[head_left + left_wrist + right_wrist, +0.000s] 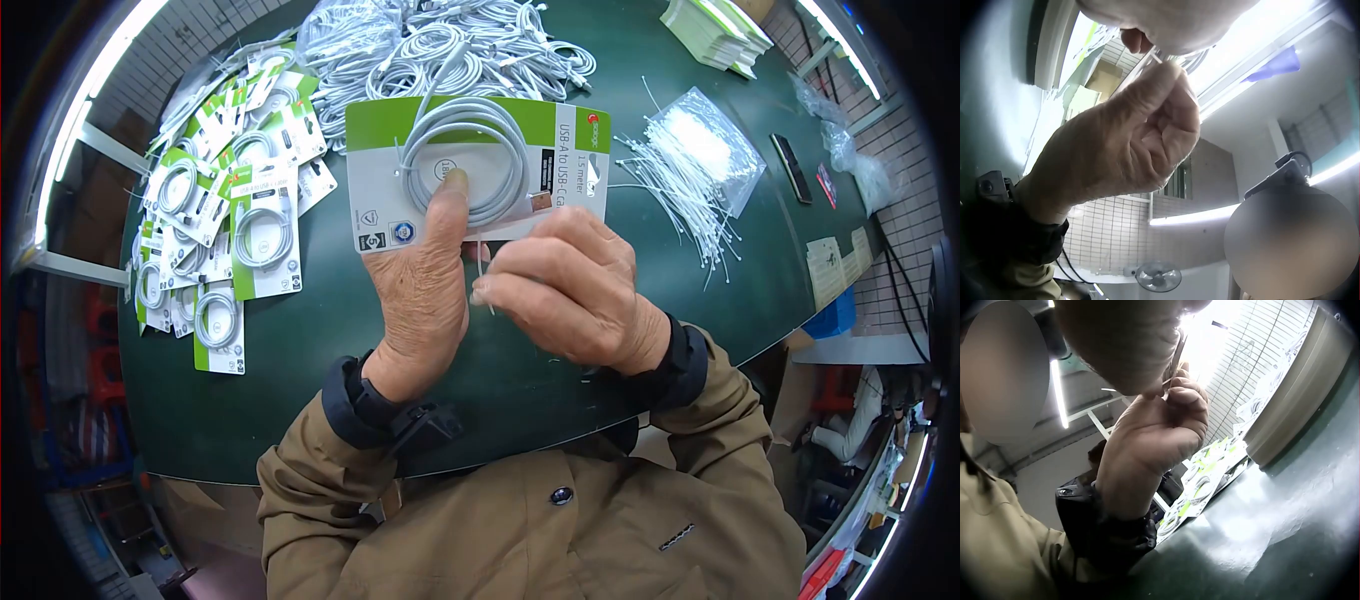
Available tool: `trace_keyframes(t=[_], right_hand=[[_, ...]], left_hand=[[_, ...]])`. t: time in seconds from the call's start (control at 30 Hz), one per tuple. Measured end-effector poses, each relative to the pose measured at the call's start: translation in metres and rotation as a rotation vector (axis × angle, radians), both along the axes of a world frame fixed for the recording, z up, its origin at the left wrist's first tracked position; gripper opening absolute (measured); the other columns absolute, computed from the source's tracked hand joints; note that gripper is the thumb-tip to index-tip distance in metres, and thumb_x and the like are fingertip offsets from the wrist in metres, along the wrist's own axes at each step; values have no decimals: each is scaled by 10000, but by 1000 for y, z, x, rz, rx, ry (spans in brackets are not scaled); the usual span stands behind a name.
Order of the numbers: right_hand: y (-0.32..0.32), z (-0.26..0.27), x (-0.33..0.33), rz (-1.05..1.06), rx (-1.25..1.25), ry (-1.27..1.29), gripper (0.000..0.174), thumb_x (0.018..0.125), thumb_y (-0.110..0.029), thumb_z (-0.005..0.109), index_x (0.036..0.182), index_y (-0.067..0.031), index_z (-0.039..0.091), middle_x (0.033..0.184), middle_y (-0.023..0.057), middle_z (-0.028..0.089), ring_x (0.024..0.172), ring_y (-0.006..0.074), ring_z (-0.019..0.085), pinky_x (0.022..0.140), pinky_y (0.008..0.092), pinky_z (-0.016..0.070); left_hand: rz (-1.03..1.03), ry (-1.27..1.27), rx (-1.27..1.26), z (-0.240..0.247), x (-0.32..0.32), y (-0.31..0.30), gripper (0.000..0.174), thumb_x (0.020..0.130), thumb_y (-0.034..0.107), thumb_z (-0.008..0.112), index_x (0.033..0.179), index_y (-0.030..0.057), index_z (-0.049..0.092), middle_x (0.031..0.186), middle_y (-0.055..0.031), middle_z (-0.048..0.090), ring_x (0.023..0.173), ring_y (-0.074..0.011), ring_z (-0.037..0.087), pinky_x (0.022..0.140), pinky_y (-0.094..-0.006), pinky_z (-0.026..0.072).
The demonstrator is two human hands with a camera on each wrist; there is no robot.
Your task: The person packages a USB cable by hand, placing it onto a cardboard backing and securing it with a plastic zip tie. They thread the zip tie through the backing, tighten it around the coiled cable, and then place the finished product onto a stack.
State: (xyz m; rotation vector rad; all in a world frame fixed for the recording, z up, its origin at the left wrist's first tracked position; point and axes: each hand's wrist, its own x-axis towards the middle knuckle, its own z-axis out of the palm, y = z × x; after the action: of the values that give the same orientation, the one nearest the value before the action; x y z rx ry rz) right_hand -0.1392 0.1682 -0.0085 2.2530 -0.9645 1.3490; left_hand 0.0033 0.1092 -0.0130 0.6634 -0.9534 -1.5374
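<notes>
My left hand (420, 290) holds a green and white printed card (575, 165) upright over the table, its thumb pressing on the card's face. A white cable (517, 155) lies coiled against that face, with a metal USB plug (541, 201) at the lower right. Below the card's bottom edge, my right hand (575, 285) pinches a thin white cable tie (480, 262) between thumb and forefinger. The left wrist view shows the right hand (1129, 137) with its fingers curled in. Most of the left fingers are hidden behind the card in the head view.
Finished-looking carded cables (265, 235) are heaped at the left. Loose coiled cables (450, 50) pile up at the back. White cable ties (685, 185) spill from a clear plastic bag (735, 150) at right. Stacked cards (715, 35) and a dark phone-like slab (790, 168) lie beyond.
</notes>
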Motion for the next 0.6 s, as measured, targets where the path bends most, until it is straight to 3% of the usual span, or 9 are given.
trace_keyframes(t=[0.17,0.27,0.47,0.57,0.6], right_hand=[[-4,-5,-1,-122,31,36,244,677,-56,772,904,-67,682,926,32,624,772,205,596,629,323,522],[-5,-7,0,-180,-1,1,255,675,-39,794,909,-72,699,957,38,654,770,204,600,610,318,517],[-2,-2,2,-312,45,57,230,714,-87,752,929,-87,669,1003,40,638,803,198,618,647,310,550],[-2,-6,2,-305,103,61,199,763,-87,744,944,-97,663,993,50,640,769,191,657,621,314,563],[-3,-8,3,-298,106,48,187,780,-88,741,948,-100,660,989,52,639,753,188,670,608,316,567]], left_hand=[[14,6,-142,-7,-4,-1,274,984,97,731,1225,37,616,1065,-21,669,884,-77,633,699,-243,520],[-38,-56,-154,-13,2,-2,300,1002,69,695,1281,33,592,1178,-60,670,1015,-136,667,868,-319,565],[-77,-10,-67,-9,0,3,371,1001,76,705,1339,34,556,1215,-71,664,1045,-165,679,901,-332,566],[-60,63,-42,-7,-4,4,343,994,103,727,1300,18,595,1144,-75,689,927,-129,697,712,-268,592],[-59,70,-48,-6,-4,5,344,996,101,723,1302,17,591,1143,-78,689,923,-130,698,713,-266,593]])
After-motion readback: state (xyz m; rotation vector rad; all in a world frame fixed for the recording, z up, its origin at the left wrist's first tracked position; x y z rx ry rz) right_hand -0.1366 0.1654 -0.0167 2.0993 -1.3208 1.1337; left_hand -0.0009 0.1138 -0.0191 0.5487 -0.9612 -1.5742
